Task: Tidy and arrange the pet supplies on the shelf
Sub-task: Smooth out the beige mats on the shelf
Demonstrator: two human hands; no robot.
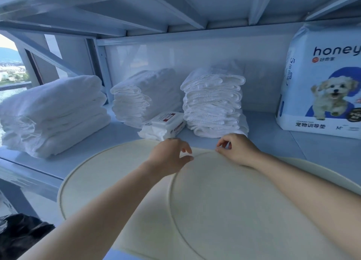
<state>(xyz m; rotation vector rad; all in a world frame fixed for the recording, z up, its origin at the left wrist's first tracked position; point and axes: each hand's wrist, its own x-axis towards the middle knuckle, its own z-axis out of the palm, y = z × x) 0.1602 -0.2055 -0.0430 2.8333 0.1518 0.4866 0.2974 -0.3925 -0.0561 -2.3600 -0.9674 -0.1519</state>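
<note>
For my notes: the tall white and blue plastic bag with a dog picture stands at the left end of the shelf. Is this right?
Wrong side. The head view shows the tall white and blue plastic bag with a dog picture standing at the right end of the pale blue metal shelf.
</note>
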